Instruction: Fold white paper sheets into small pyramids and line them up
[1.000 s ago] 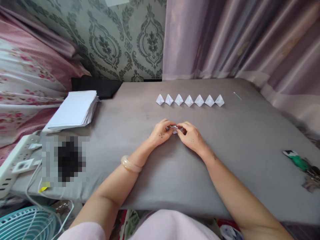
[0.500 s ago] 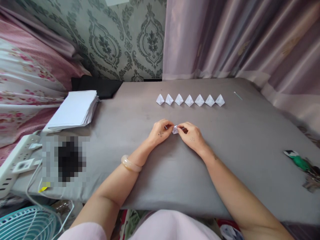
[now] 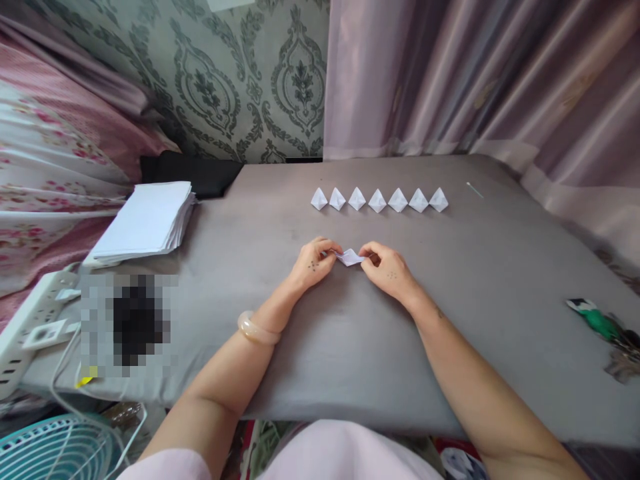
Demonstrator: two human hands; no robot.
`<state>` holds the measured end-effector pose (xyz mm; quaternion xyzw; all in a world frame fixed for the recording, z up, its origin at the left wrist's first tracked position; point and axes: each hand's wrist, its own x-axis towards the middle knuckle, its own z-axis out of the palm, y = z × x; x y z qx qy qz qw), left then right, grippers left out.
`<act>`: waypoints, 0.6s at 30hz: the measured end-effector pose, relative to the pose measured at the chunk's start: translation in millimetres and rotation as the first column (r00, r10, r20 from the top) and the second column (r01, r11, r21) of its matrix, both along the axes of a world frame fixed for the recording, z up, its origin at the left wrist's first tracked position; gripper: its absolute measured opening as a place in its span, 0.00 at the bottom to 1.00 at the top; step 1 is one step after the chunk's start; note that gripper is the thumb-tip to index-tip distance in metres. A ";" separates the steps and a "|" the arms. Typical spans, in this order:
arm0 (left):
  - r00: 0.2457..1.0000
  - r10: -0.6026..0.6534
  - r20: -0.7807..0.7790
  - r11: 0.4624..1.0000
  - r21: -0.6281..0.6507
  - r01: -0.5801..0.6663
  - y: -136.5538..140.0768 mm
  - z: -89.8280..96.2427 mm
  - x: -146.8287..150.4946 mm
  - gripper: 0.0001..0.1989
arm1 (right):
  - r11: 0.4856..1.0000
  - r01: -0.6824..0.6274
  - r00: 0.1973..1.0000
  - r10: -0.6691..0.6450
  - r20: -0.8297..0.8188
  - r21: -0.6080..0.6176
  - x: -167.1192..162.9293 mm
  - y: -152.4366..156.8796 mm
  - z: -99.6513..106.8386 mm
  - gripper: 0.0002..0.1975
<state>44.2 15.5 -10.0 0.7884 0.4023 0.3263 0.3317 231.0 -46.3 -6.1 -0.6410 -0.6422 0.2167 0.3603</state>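
Between my hands a small folded white paper boat point(image 3: 351, 257) is stretched out sideways above the grey cloth. My left hand point(image 3: 316, 261) pinches its left tip, with thumb and fingers closed. The opposite tip is pinched by my right hand point(image 3: 383, 265). My fingertips partly cover both ends of the paper. Beyond my hands, several similar folded white paper pieces point(image 3: 377, 200) stand in a row, each with a pointed top.
A stack of white paper point(image 3: 145, 220) lies at the left, near a folded black cloth point(image 3: 193, 175). A power strip point(image 3: 35, 330) with plugs runs along the left edge. A cotton swab point(image 3: 475, 190) and green-tagged keys point(image 3: 597, 322) lie rightward. A turquoise fan point(image 3: 60, 447) stands below.
My hands have moved apart, each still pinching one end of the paper. The folded paper has opened out wider between them. The row of paper pieces stays in place.
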 end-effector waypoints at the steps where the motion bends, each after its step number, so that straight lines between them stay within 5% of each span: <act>1: 1.000 -0.006 -0.008 1.000 -0.002 0.006 0.0 0.9 -0.6 0.15 | 1.000 -0.007 1.000 0.008 0.010 -0.002 0.8 -0.2 0.5 0.10; 11: 0.980 -0.012 -0.196 0.997 0.078 0.027 -0.7 6.1 -7.5 0.15 | 0.998 0.015 0.988 -0.005 0.151 -0.067 3.2 -5.5 9.3 0.15; 18: 0.948 -0.033 -0.315 0.985 0.152 0.085 0.5 10.2 -11.6 0.10 | 0.996 -0.040 0.946 0.062 0.318 -0.075 6.5 -11.7 20.7 0.09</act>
